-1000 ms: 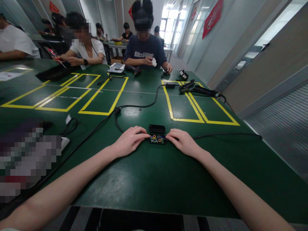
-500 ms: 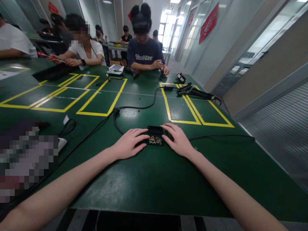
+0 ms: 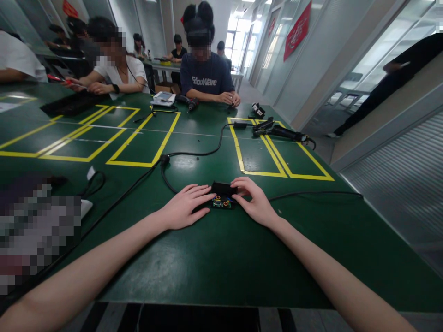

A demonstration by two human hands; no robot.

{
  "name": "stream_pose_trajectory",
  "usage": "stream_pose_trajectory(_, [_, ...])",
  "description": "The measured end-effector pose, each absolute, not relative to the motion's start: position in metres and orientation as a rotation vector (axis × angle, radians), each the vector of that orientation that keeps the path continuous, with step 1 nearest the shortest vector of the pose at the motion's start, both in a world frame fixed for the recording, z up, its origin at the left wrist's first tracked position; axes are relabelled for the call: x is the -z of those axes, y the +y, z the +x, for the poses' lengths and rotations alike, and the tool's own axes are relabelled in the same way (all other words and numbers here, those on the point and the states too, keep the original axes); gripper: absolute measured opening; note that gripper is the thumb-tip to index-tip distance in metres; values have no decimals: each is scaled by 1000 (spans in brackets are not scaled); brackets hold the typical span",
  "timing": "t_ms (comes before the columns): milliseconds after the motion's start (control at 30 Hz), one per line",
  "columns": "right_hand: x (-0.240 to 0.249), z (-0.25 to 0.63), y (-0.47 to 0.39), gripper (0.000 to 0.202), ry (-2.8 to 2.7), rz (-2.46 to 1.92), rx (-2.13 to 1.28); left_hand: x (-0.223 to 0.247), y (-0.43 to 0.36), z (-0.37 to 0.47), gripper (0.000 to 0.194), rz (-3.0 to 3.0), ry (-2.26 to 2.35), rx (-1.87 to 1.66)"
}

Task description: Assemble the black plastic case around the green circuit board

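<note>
A small black case half with a circuit board in it lies on the green table, its round copper-coloured parts facing up. Just behind it a black cover is tilted up. My left hand rests at the left side, fingers spread, its fingertips touching the left edge of the case. On the right, my right hand has thumb and fingers at the right end of the cover, seemingly gripping it. Whether the two black parts are joined cannot be made out.
Black cables run across the green table behind and left of my hands. A black tool lies at the back right among yellow tape outlines. Blurred items are at the left. People sit across the table.
The black cover has tilted up from lying flatter, with my right hand's fingers bent at its end. My left hand has hardly moved. A person in dark clothes appears at the far right.
</note>
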State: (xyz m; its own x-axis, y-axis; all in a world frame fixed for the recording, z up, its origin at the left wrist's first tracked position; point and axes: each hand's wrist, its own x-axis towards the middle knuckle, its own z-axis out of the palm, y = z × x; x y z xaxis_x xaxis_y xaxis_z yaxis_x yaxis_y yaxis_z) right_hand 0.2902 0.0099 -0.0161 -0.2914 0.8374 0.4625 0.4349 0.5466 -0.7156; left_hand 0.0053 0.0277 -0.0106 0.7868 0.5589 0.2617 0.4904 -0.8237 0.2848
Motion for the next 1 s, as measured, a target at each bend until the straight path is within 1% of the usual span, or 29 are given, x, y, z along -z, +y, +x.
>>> stream_pose_trajectory(67, [17, 289, 10, 31, -1868, -1048, -631, 9, 27, 6, 45, 2776, 791, -525])
stream_pose_trajectory(133, [18, 289, 10, 34, -1855, -1056, -661, 8, 27, 6, 43, 2777, 769, -549])
stream_pose_trajectory(300, [16, 291, 10, 29, -1859, -1074, -746, 8, 27, 6, 39, 2777, 749, -609])
stream_pose_trajectory(500, [16, 288, 8, 26, -1849, -1101, -694, 7, 26, 7, 39, 2794, 763, -652])
stream_pose_trajectory(800, [14, 287, 8, 27, -1877, -1066, -742, 5, 26, 7, 36, 2771, 777, -674])
stream_pose_trajectory(1000, [11, 287, 7, 23, -1909, -1045, -688, 4, 26, 8, 34, 2769, 768, -664])
